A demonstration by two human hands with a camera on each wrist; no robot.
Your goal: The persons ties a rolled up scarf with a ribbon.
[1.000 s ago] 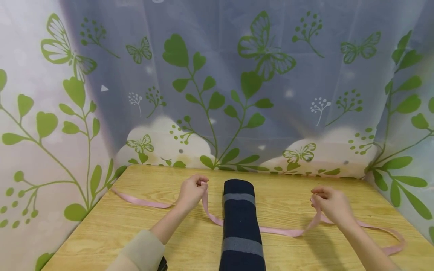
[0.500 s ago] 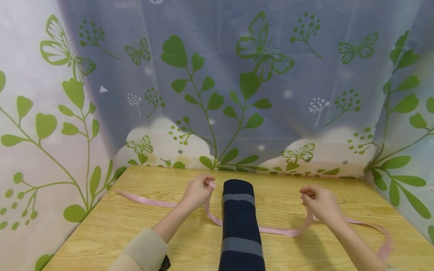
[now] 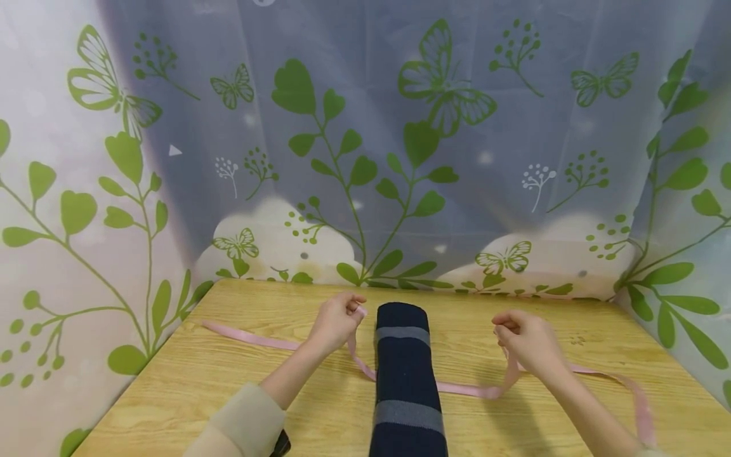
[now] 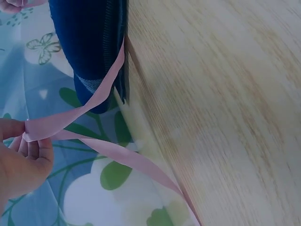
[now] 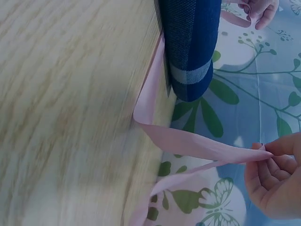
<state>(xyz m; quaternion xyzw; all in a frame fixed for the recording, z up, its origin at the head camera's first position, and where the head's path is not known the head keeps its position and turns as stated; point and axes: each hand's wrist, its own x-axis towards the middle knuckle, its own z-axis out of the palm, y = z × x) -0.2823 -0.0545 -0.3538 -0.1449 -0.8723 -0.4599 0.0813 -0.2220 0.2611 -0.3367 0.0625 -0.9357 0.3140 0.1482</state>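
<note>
Head view shows a rolled navy cloth with grey bands (image 3: 407, 371) lying lengthwise on the wood-grain surface (image 3: 320, 419), one end pointing toward the leaf-print backdrop (image 3: 502, 146). A pink ribbon (image 3: 465, 388) passes crosswise under the roll and emerges on both sides; the roll's weight probably pins its middle while each side is lifted. The left hand (image 3: 335, 324) pinches the ribbon between thumb and fingertips just beside the roll, and the right hand (image 3: 532, 341) pinches it on the other side, farther out. Both grips sit partway along, leaving loose tails beyond, likely so that slack stays available on each side.

Compared with a second ago, both hands are nearer the roll, the right one more plainly. The left tail's tip has slid inward a little, and the right tail, which curled back in a loop, now trails toward the near edge. The roll itself has stayed put.
</note>
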